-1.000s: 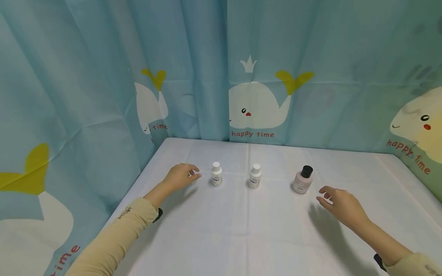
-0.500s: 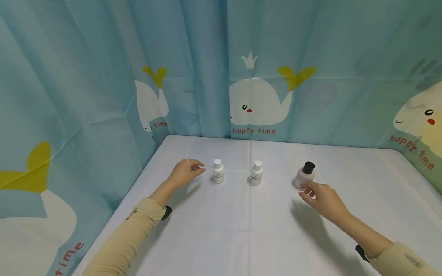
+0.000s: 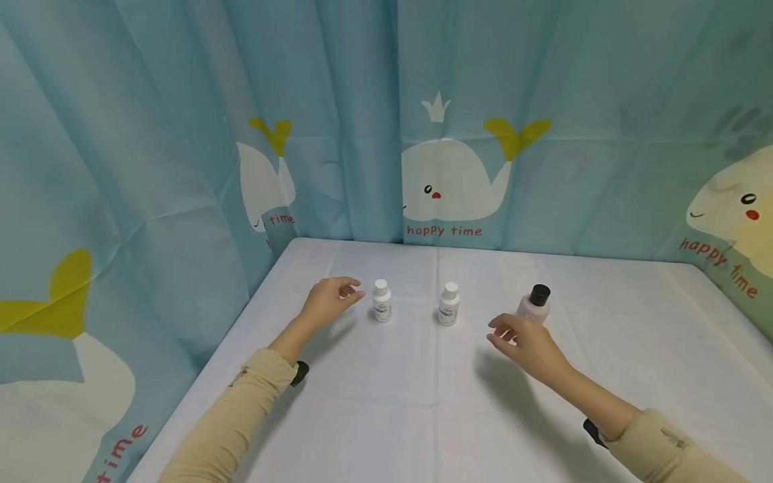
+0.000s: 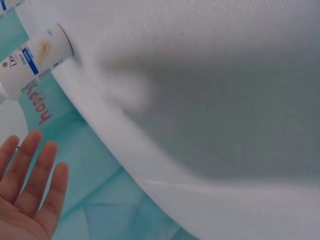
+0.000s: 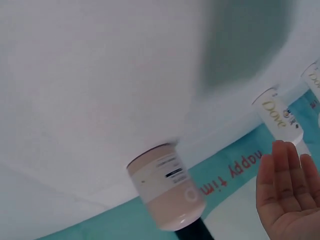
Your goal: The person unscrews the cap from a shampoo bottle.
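Two small white bottles stand upright on the table: the left white bottle [image 3: 382,305] and the middle white bottle [image 3: 448,308], which reads "Dove" in the right wrist view. To their right is a pink bottle [image 3: 534,307] with a black cap, its lower part hidden behind my right hand [image 3: 524,341]. That hand hovers above the cloth, fingers loosely bent and holding nothing, between the pink and middle bottles. My left hand [image 3: 331,299] hangs just left of the left white bottle, apart from it, with its fingers [image 4: 37,175] relaxed and nothing in them.
A white cloth covers the table [image 3: 386,416]. Behind and to the left hangs a blue curtain [image 3: 362,100] printed with whales, meeting the table's back and left edges.
My right hand has moved left, from the right of the pink bottle to in front of it and past. My left hand has shifted slightly right, closer to the left white bottle.
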`<state>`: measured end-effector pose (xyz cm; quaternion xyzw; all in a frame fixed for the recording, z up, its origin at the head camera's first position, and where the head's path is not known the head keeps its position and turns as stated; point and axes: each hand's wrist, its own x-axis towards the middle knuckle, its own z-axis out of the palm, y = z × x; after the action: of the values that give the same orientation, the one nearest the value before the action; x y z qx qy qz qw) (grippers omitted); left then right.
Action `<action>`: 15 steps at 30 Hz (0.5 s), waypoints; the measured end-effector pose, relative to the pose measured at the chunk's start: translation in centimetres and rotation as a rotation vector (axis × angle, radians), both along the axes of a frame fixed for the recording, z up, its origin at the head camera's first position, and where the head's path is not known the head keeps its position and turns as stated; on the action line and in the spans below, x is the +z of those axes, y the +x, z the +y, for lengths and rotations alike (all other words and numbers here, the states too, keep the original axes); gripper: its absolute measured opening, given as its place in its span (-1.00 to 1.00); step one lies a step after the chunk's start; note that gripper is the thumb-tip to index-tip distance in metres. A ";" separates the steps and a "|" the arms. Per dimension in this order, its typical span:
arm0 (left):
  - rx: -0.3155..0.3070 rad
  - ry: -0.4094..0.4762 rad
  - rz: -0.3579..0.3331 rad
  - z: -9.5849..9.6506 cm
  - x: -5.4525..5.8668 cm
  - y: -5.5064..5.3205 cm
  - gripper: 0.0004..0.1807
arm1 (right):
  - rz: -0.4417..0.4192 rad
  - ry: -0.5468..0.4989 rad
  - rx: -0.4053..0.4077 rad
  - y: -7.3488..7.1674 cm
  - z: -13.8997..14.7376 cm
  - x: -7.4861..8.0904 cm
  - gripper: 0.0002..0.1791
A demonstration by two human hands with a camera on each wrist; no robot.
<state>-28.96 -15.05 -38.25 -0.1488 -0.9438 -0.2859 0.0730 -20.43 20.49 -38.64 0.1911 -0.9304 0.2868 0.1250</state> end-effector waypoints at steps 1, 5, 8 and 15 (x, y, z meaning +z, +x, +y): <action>0.001 0.006 0.006 0.1 0.0 0.0 -0.61 | -0.005 -0.013 0.012 -0.1 -0.2 0.0 -0.84; 0.003 0.030 0.022 0.5 0.0 0.0 -0.62 | -0.033 -0.072 0.061 -0.3 -0.8 0.0 -0.84; -0.007 0.042 0.036 0.7 -0.1 -0.1 -0.61 | -0.060 -0.104 0.094 -0.6 -1.3 -0.1 -0.83; -0.018 0.069 0.052 1.0 -0.3 -0.1 -0.60 | -0.124 -0.141 0.137 -1.1 -2.7 -0.8 -0.82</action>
<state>-29.03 -14.07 -38.56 -0.1620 -0.9298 -0.3150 0.1001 -21.56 17.77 -39.47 0.2268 -0.8985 0.3709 0.0606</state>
